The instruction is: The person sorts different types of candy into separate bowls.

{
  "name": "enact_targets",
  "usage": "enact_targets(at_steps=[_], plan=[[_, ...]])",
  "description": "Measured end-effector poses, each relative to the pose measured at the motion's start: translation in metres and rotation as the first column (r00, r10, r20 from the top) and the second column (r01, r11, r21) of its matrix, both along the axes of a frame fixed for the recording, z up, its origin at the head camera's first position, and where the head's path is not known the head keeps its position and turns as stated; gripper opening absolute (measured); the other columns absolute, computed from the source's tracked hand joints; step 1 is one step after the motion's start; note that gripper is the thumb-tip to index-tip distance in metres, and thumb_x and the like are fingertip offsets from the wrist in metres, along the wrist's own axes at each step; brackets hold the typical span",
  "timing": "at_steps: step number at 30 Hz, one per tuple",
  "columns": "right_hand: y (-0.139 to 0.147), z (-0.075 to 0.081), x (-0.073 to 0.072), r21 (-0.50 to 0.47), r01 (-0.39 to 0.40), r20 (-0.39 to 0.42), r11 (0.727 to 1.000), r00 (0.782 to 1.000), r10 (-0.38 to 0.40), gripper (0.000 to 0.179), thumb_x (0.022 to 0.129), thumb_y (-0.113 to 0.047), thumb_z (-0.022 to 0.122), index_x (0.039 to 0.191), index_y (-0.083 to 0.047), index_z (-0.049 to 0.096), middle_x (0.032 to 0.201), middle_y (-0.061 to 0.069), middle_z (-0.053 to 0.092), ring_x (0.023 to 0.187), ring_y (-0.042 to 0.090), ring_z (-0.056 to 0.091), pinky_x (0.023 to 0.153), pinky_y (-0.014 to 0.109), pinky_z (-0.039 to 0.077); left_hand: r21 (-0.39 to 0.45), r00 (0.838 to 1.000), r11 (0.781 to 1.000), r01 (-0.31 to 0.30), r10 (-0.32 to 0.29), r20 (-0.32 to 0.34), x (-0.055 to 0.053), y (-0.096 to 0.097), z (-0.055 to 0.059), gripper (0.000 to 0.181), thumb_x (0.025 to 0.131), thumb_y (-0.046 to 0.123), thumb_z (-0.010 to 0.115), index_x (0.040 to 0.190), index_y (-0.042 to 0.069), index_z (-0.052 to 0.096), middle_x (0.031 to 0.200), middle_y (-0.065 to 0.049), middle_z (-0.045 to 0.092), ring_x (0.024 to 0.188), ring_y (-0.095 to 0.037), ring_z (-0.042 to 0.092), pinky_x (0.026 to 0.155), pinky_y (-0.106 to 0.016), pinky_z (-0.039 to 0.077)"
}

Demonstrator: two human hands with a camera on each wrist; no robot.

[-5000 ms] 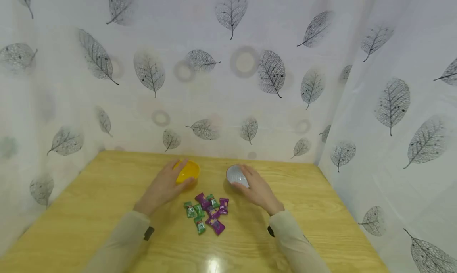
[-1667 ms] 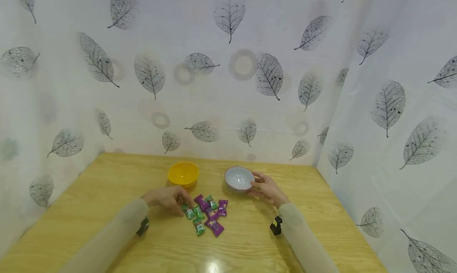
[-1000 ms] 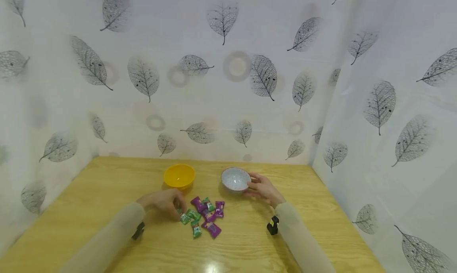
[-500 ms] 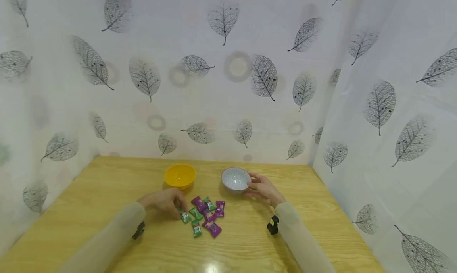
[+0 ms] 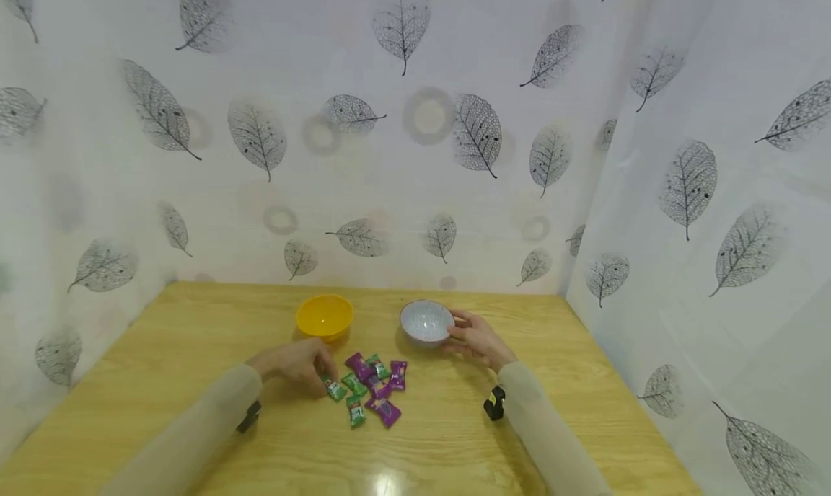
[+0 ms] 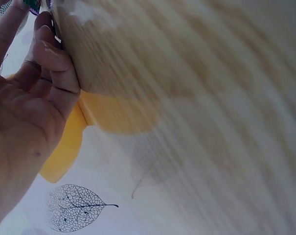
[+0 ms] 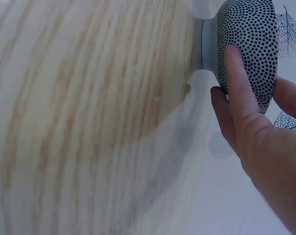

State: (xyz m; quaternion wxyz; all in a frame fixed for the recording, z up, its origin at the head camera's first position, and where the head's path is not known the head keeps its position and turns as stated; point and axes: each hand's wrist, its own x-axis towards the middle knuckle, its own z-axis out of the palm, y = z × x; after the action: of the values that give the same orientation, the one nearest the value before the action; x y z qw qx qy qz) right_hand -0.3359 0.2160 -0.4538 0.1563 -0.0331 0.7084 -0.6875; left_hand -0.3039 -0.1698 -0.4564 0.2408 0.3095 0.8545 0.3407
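My left hand (image 5: pixel 301 365) reaches down to the left edge of the candy pile, its fingers bent, thumb and fingertips pinching the end of a green-wrapped candy (image 5: pixel 335 389). A sliver of wrapper (image 6: pixel 34 5) shows by the fingertips in the left wrist view. Several more green and purple candies (image 5: pixel 383 411) lie close by on the table. My right hand (image 5: pixel 479 339) holds the right side of a pale bowl (image 5: pixel 425 323), thumb and fingers round its wall. Black dots cover the bowl's outside (image 7: pixel 250 44) in the right wrist view, and it stands upright on its foot.
A yellow bowl (image 5: pixel 324 317) stands upright behind my left hand, left of the pale one. The light wood table (image 5: pixel 441 445) ends at a white curtain (image 5: pixel 363 186) with leaf prints behind and at both sides.
My left hand has left the yellow bowl and come down to the green candy. My right hand has shifted from over the pale bowl to its right side. Both have stayed nearly still lately.
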Motion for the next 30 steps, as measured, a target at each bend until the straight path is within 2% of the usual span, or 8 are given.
enact_targets(at_steps=[6, 11, 16, 20, 25, 30], plan=[[0.001, -0.004, 0.002, -0.005, -0.02, -0.003, 1.0, 1.0, 0.02, 0.054, 0.099, 0.003, 0.047, 0.151, 0.0, 0.03, 0.147, 0.035, 0.033, 0.127, 0.044, 0.049, 0.099, 0.046, 0.052, 0.013, 1.0, 1.0, 0.013, -0.013, -0.004, 0.0, -0.004, -0.001, 0.021, 0.074, 0.011, 0.079, 0.093, 0.018, 0.075, 0.089, 0.003, 0.069, 0.081, -0.014, 0.058, 0.071, -0.026, 0.051], [0.002, -0.005, 0.001, -0.016, -0.029, -0.008, 0.999, 1.0, 0.029, 0.054, 0.1, 0.002, 0.046, 0.151, 0.0, 0.029, 0.146, 0.036, 0.033, 0.125, 0.043, 0.051, 0.099, 0.046, 0.052, 0.046, 1.0, 0.999, -0.004, 0.004, 0.005, 0.001, -0.008, 0.0, 0.02, 0.074, 0.012, 0.08, 0.093, 0.018, 0.076, 0.087, 0.003, 0.072, 0.078, -0.014, 0.059, 0.066, -0.026, 0.052], [0.001, -0.003, -0.002, -0.012, -0.017, -0.008, 1.0, 1.0, 0.017, 0.053, 0.1, 0.001, 0.047, 0.151, -0.002, 0.032, 0.146, 0.035, 0.035, 0.122, 0.039, 0.054, 0.098, 0.046, 0.052, 0.041, 1.0, 0.999, -0.016, 0.016, -0.002, 0.001, -0.007, 0.007, 0.016, 0.077, 0.019, 0.08, 0.091, 0.021, 0.076, 0.085, 0.002, 0.073, 0.075, -0.014, 0.058, 0.065, -0.026, 0.05], [0.001, -0.002, -0.002, -0.007, -0.016, 0.0, 1.0, 1.0, 0.016, 0.053, 0.1, 0.001, 0.047, 0.151, -0.002, 0.032, 0.146, 0.034, 0.035, 0.12, 0.038, 0.056, 0.098, 0.046, 0.053, 0.041, 1.0, 0.999, -0.016, 0.017, -0.018, 0.002, -0.003, 0.012, 0.015, 0.078, 0.028, 0.081, 0.091, 0.022, 0.077, 0.085, -0.001, 0.074, 0.076, -0.014, 0.058, 0.069, -0.027, 0.048], [0.001, -0.002, -0.002, -0.001, -0.015, -0.006, 1.0, 1.0, 0.015, 0.053, 0.1, 0.001, 0.046, 0.151, -0.003, 0.032, 0.146, 0.034, 0.035, 0.117, 0.034, 0.058, 0.099, 0.046, 0.052, 0.092, 0.998, 0.996, 0.007, -0.001, -0.062, -0.005, 0.0, 0.018, 0.015, 0.08, 0.018, 0.078, 0.094, 0.016, 0.077, 0.089, -0.003, 0.076, 0.078, -0.015, 0.062, 0.074, -0.026, 0.051], [-0.001, -0.001, 0.0, 0.004, -0.009, -0.008, 1.0, 1.0, 0.009, 0.053, 0.1, 0.001, 0.047, 0.151, -0.003, 0.032, 0.146, 0.034, 0.035, 0.12, 0.038, 0.056, 0.097, 0.046, 0.053, 0.108, 0.994, 0.994, 0.006, 0.005, -0.107, -0.011, 0.003, 0.021, 0.016, 0.081, 0.015, 0.077, 0.096, 0.014, 0.077, 0.089, 0.002, 0.075, 0.08, -0.012, 0.063, 0.075, -0.024, 0.052]])
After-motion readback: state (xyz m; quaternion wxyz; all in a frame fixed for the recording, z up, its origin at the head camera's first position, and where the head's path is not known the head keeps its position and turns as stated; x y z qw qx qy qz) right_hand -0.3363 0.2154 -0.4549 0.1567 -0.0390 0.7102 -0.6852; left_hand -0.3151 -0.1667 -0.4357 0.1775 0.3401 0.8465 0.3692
